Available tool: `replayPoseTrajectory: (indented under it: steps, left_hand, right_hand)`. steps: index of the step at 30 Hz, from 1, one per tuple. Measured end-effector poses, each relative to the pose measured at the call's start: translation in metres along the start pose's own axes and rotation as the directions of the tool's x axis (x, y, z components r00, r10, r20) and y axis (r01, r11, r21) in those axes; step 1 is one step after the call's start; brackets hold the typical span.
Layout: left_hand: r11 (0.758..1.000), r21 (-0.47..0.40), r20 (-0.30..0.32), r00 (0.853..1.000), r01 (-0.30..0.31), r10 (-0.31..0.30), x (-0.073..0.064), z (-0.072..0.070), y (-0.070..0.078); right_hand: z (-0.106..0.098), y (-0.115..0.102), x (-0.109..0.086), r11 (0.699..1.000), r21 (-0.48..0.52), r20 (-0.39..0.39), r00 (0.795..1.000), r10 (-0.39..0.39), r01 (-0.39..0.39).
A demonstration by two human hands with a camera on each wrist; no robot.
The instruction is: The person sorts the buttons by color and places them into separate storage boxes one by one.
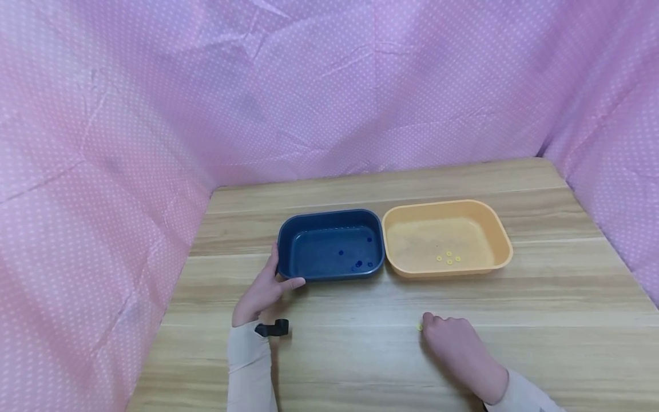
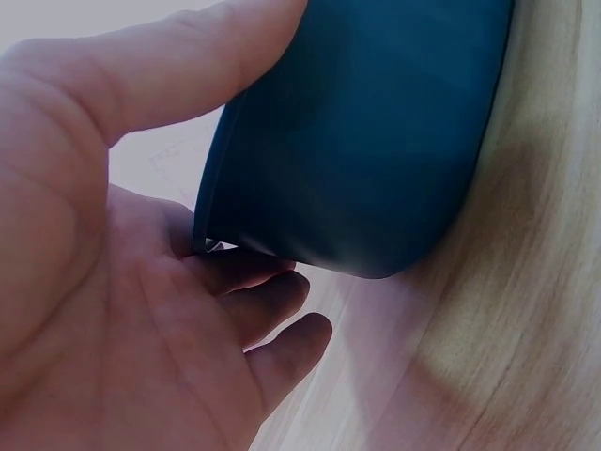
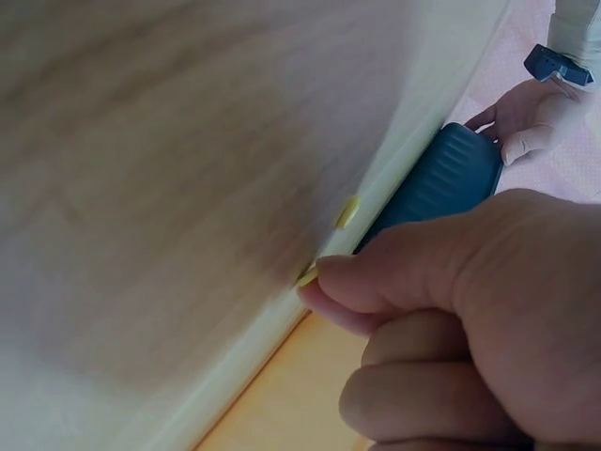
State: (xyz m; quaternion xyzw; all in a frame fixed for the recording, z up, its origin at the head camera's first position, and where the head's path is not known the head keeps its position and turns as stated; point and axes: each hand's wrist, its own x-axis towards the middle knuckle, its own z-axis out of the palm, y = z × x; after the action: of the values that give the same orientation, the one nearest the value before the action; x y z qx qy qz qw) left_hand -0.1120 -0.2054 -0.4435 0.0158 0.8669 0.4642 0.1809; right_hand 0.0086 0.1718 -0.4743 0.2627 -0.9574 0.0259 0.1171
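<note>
My right hand (image 1: pixel 463 352) is low over the table in front of the yellow bin (image 1: pixel 443 272). Between thumb and index finger it pinches a small yellow ring (image 3: pixel 308 275), at the tabletop; the other fingers are curled in. A second yellow ring (image 3: pixel 347 211) lies on the table just beyond the fingertips. At the front left corner of the dark blue bin (image 1: pixel 329 278), my left hand (image 1: pixel 262 292) grips the bin, thumb at the front rim and fingers along the left side. In the left wrist view, the fingertips (image 2: pixel 305 338) curl near the bin's outer wall.
Several small yellow rings (image 1: pixel 449 254) lie in the yellow bin. Several small dark blue pieces (image 1: pixel 358 264) lie in the blue bin. Both bins stand side by side on a wooden table (image 1: pixel 350 349). Pink dotted cloth (image 1: pixel 329 103) hangs behind and at both sides.
</note>
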Motion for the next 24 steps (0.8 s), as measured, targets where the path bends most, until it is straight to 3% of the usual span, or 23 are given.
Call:
replayPoseTrajectory:
  steps: [12, 17, 21, 24]
  left_hand:
    - [1.000, -0.007, 0.002, 1.000, -0.003, 0.003, 0.001, -0.001, 0.000]
    - [1.000, -0.015, 0.003, 1.000, 0.013, -0.013, 0.001, 0.000, -0.002]
    - [1.000, -0.016, 0.000, 1.000, 0.018, -0.018, 0.001, 0.000, -0.003]
    - [1.000, -0.016, 0.003, 1.000, 0.010, -0.010, 0.002, 0.001, -0.003]
  right_hand:
    - [-0.002, 0.009, 0.002, 0.999, 0.037, 0.007, 1.000, 0.023, -0.023]
    - [-0.009, 0.016, 0.006, 0.992, 0.108, 0.063, 0.996, 0.059, -0.065]
    - [-0.027, 0.029, 0.014, 0.949, 0.260, 0.131, 0.980, 0.150, -0.180]
    - [-0.042, 0.042, 0.020, 0.898, 0.365, 0.117, 0.969, 0.218, -0.246]
